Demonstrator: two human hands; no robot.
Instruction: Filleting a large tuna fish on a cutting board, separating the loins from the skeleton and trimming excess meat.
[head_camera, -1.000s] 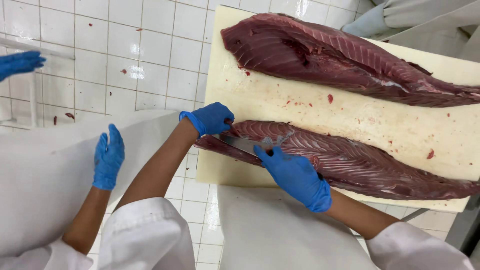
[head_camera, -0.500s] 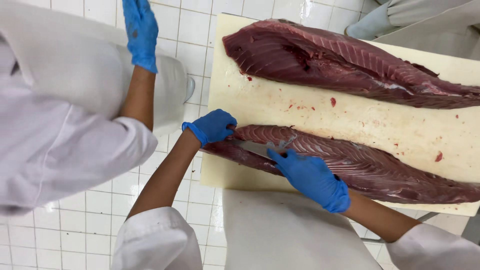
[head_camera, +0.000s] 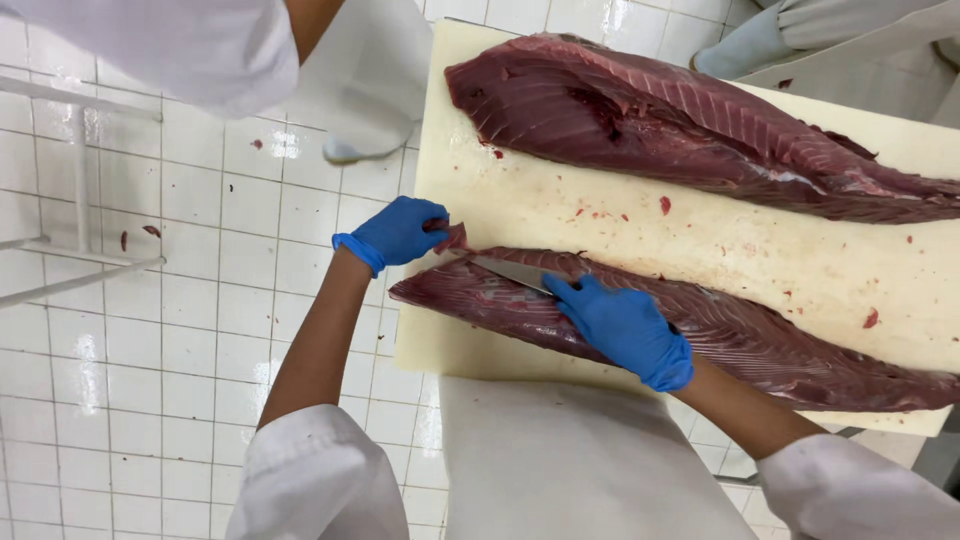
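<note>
Head view: I look straight down at my two gloved hands over a cutting board.
Left hand (head_camera: 398, 232): closed in a pinch on a flap of flesh at the near loin's left tip, blue glove, fingers curled tight.
Right hand (head_camera: 625, 327): wrapped shut around the handle of my knife (head_camera: 512, 271), forefinger stretched along the blade's back.
Knife: blade lies flat and slanted on the loin, tip pointing toward my left hand, just short of the pinched flap.
Near loin (head_camera: 760, 345): under both hands, stretched along the board's near edge from the left tip out to the right; my right hand rests on top of it.
Near loin's look: dark red, long and tapering, fine slanted grain lines, wet sheen.
Far loin (head_camera: 690, 135): well apart from my hands, along the board's far side; thicker, deep red, with a gouged hollow near its middle.
Board (head_camera: 700, 245): pale cream, flecked with small red scraps between the two loins.
Floor (head_camera: 200, 260): white tiles, a few red specks.
Other person: a white sleeve (head_camera: 180, 40) at the top left.
</note>
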